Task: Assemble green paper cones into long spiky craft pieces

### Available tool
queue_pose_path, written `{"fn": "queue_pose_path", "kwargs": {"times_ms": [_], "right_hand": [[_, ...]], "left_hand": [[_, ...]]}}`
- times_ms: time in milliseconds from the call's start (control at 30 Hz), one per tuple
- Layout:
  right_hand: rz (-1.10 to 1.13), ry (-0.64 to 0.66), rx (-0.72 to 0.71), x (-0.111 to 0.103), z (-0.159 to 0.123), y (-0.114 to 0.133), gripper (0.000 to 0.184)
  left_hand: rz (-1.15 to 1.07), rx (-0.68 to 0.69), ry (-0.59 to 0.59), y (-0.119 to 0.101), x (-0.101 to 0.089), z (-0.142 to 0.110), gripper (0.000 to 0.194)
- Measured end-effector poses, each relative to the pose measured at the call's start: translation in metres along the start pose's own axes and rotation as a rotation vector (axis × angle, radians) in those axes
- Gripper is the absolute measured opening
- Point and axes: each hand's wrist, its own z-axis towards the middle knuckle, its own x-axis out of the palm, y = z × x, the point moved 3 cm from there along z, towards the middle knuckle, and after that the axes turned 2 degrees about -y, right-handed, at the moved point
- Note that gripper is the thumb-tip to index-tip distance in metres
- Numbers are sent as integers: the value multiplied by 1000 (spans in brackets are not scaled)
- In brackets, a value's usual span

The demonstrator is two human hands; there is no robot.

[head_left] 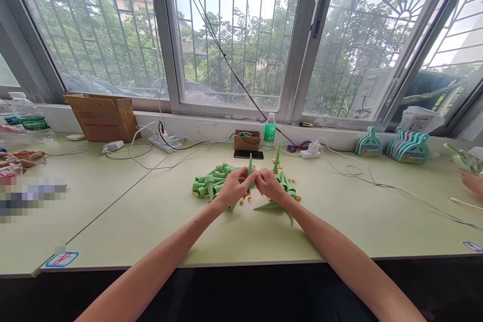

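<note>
In front of me, above the middle of the table, my left hand (237, 185) is closed around a green plastic spike (250, 163) whose pointed tip stands upward. My right hand (268, 183) meets it there, fingers pinched together; whatever they hold is hidden. Green ribbed cone-shaped pieces (206, 186) lie heaped to the left of my left hand. More green spikes (287, 187) lie beyond and beside my right hand, one standing upright. Small yellow pieces (242, 201) are scattered between and behind the hands.
Behind the work stand a small brown box (247, 141), a black phone (248, 154) and a green-labelled bottle (269, 132). White cables, a power strip (165, 142) and a cardboard box (101, 118) lie left. Teal scoop-shaped items (409, 147) stand right, near another person's hand (472, 179).
</note>
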Motion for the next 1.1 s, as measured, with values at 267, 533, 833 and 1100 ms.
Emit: {"fn": "queue_pose_path", "kwargs": {"times_ms": [267,533,833,1100], "right_hand": [[-42,54,-47,0,-1,1,48],[30,61,-9,1,-1,-1,53],[113,33,30,2,0,-5,57],[133,47,10,3,-1,-6,59]], "left_hand": [[-106,-131,114,1,5,-2,36],[-130,-143,161,7,9,-4,39],[-63,59,6,-4,6,-2,34],[-21,43,-55,-3,4,-1,36]]}}
